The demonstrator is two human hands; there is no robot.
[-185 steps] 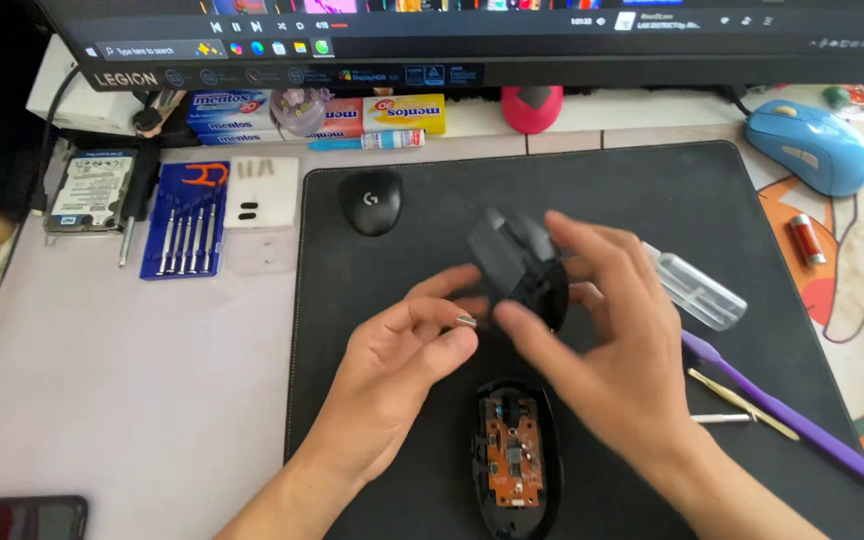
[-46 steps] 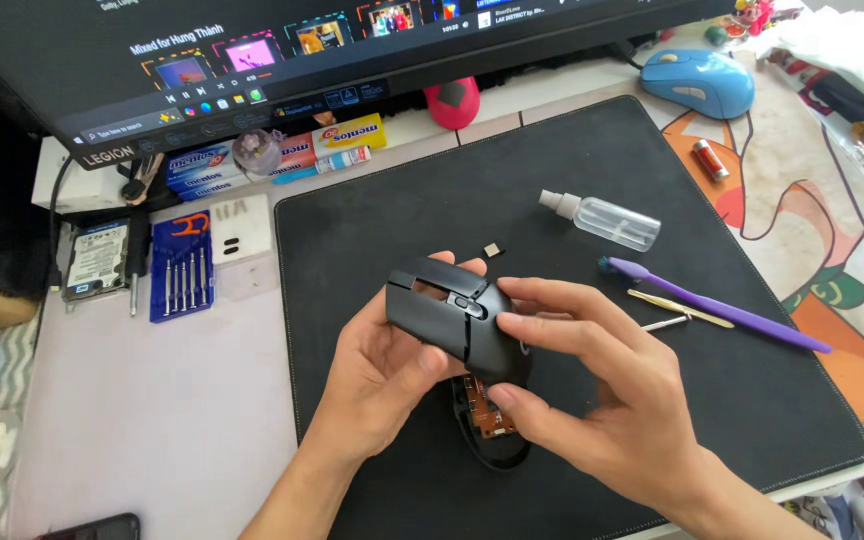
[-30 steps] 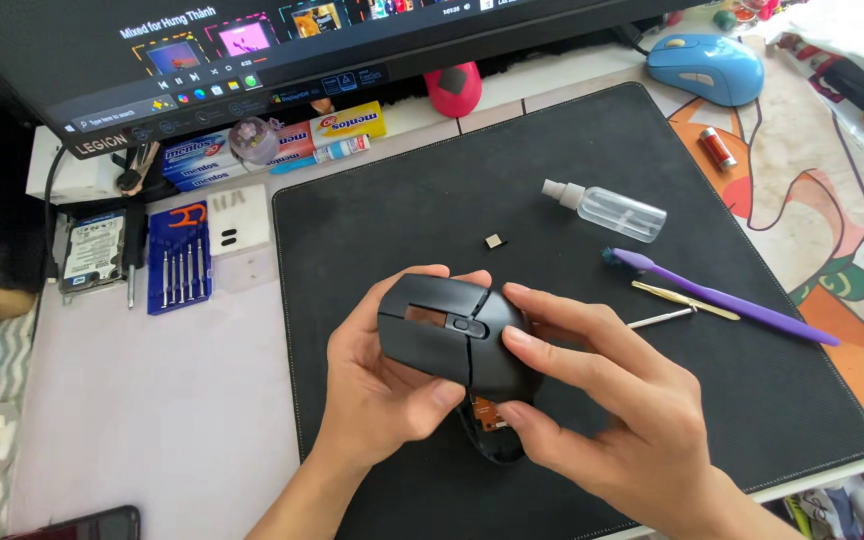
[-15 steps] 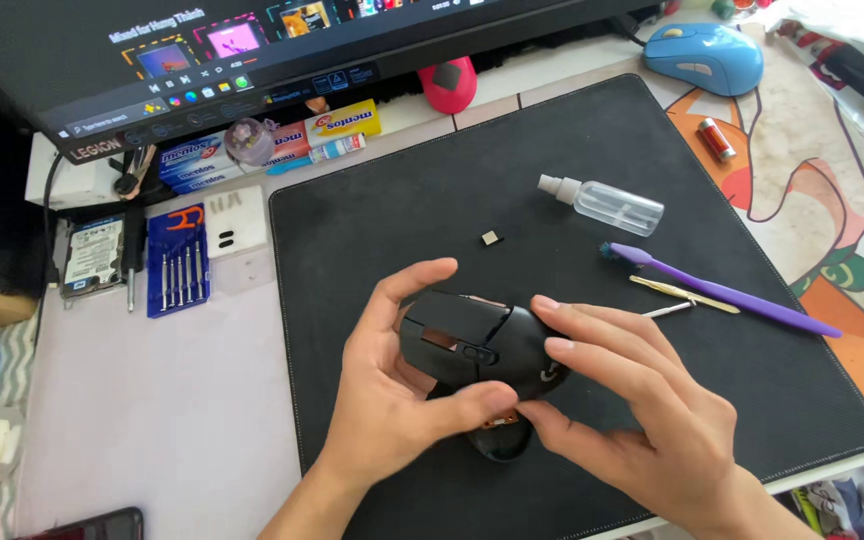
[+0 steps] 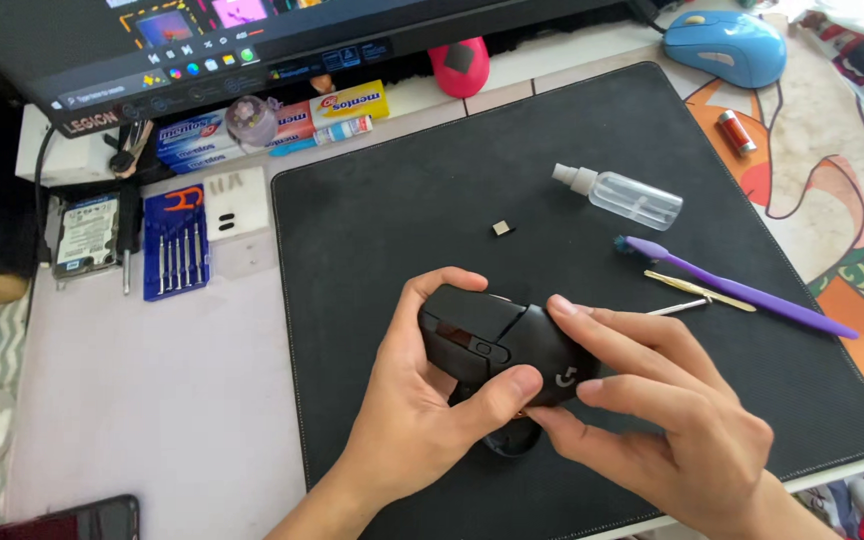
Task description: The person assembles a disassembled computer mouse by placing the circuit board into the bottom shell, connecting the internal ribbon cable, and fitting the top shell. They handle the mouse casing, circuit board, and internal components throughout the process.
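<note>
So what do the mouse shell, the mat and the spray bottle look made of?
Mouse shell: matte black moulded plastic, judging by its soft sheen. Mat: black fabric-topped pad, probably rubber-backed; the edge looks stitched. Spray bottle: clear plastic, see-through, with a white nozzle.

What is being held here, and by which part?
Both hands, left hand and right hand, grip the black plastic computer mouse shell by its sides and rear.

Matt black plastic mouse shell (image 5: 497,345), matt cloth mat (image 5: 432,215), clear plastic bottle (image 5: 632,198)
</note>
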